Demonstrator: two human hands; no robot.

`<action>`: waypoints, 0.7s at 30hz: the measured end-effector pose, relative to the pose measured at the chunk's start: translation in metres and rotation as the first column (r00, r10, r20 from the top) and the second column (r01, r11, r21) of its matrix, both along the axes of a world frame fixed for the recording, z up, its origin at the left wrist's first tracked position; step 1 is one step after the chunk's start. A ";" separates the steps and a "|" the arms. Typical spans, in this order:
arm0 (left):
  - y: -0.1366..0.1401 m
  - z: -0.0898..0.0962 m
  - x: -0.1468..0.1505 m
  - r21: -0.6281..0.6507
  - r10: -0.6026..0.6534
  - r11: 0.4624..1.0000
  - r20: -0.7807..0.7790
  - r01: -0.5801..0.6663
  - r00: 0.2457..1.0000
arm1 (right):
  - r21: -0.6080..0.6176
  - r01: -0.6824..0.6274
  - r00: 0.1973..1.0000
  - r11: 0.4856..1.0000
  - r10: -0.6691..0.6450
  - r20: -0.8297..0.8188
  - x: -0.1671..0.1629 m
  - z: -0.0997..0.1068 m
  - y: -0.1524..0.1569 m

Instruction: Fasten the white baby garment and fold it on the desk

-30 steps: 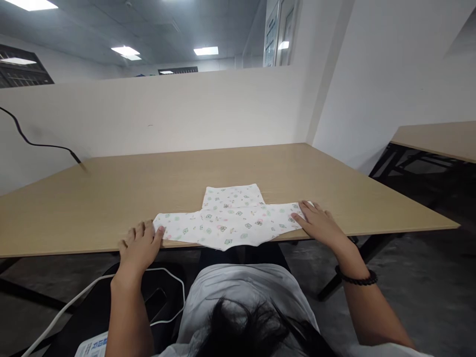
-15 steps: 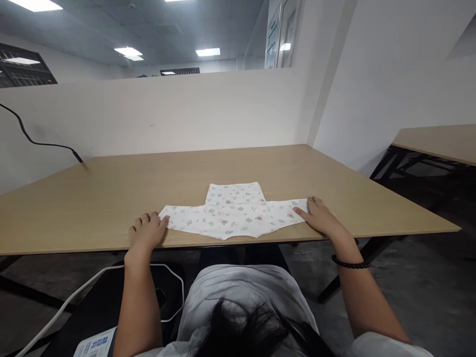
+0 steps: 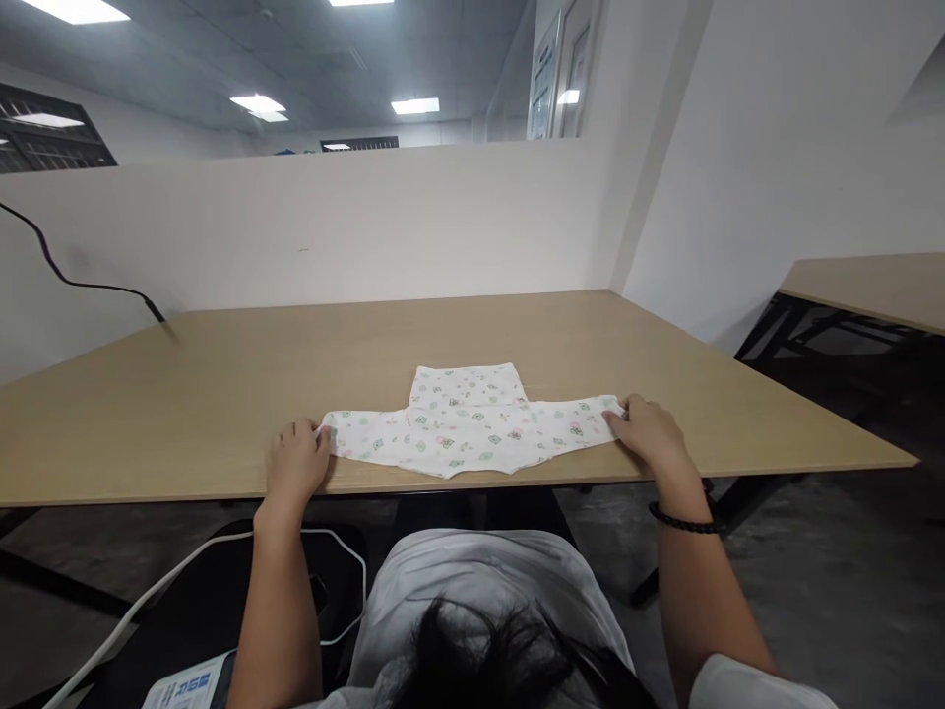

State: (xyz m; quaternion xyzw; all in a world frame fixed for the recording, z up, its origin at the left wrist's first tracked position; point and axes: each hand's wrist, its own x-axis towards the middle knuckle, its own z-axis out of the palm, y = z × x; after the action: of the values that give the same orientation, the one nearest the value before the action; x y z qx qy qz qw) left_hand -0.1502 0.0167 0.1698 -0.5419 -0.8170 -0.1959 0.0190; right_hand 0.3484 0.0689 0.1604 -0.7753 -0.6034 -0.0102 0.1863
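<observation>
A small white baby top (image 3: 472, 429) printed with green and pink motifs lies on the table, its two sleeves stretched out sideways. Its body is folded so that a short rectangle points away from me. At the left cuff, my left hand (image 3: 296, 458) is closed, pinching the sleeve end between thumb and fingers. My right hand (image 3: 650, 431) pinches the opposite cuff in the same way, with a black beaded bracelet (image 3: 685, 522) on that wrist. Both sleeves lie nearly flat.
The wooden table (image 3: 295, 345) ends at a white partition (image 3: 384, 226). A black cable (image 3: 95, 287) hangs at the left. Below, a white cable (image 3: 162, 581) runs over a black seat (image 3: 184, 601), where a labelled packet (image 3: 188, 684) lies. Another table (image 3: 871, 281) stands at the right.
My fingers, which lay flatter and more spread on the cuffs, have closed on the sleeve ends. My right hand has shifted slightly outward. The top's body has hardly moved.
</observation>
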 end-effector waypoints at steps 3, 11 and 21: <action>0.006 -0.001 -0.004 0.186 -0.079 0.982 0.269 0.029 0.960 | 0.119 -0.052 0.975 0.992 0.076 -0.209 -0.009 0.010 0.004; 0.005 -0.005 0.005 0.453 -0.324 0.868 0.828 -0.204 0.458 | 0.496 -0.318 0.748 0.808 0.535 -0.392 -0.115 0.059 0.006; 0.000 -0.007 0.005 0.479 -0.356 0.852 0.828 -0.214 0.434 | 0.192 -0.884 0.382 0.426 0.895 -0.228 -0.190 0.033 -0.028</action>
State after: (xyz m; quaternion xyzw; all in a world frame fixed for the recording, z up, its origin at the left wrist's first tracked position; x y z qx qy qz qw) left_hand -0.1451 0.0169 0.1632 -0.3623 -0.5894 -0.6651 -0.2809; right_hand 0.1579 0.0414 0.1938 -0.3194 -0.8885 0.1956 0.2653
